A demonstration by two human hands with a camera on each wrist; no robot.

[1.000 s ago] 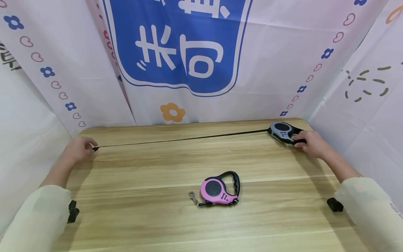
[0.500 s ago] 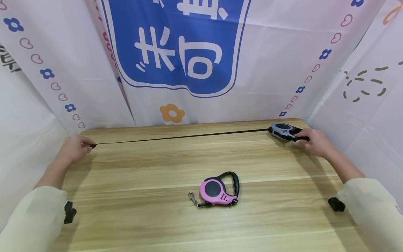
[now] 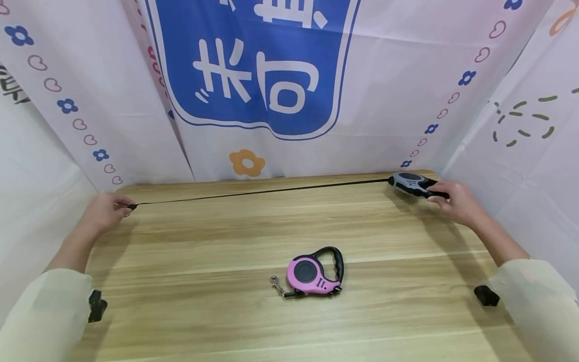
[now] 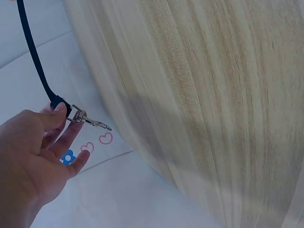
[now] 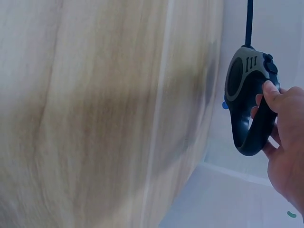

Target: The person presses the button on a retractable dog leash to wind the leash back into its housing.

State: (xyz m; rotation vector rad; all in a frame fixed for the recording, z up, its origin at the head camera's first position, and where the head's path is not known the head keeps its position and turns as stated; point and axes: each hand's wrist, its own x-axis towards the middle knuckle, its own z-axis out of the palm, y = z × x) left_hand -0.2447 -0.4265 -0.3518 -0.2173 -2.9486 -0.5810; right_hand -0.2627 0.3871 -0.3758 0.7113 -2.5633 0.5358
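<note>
At the far left, the left sleeve [image 3: 47, 311] is covering part of the person's arm, and the left block [image 3: 97, 306], small and black, is showing just beside its inner edge. Farther up, the left hand [image 3: 103, 212] is reaching over the far left corner of the table [image 3: 203, 311]. Its thumb and fingers are pinching the black end of the strap [image 3: 289, 189]; in the left wrist view, the silver clip [image 4: 90, 119] is sticking out beyond that pinch.

From there the strap is running taut and nearly straight across the far part of the table, climbing slightly toward the right in the head view. Behind it, the white cloth [image 3: 380, 115] is hanging, bearing the blue panel [image 3: 253, 65] with white characters and, lower down, the orange flower [image 3: 247, 163].

Near the middle, well apart from both hands, the pink leash [image 3: 312, 276] is lying flat on the table, its silver hook [image 3: 276, 285] pointing left and its black handle facing right.

At the far right corner, the strap is entering the gray leash [image 3: 407, 183]. The right hand [image 3: 457, 202] is gripping this leash by its black loop handle, the thumb lying along the outer side. Nearer the person, the right block [image 3: 486, 295], also black, is showing just beside the right sleeve [image 3: 538, 301].
</note>
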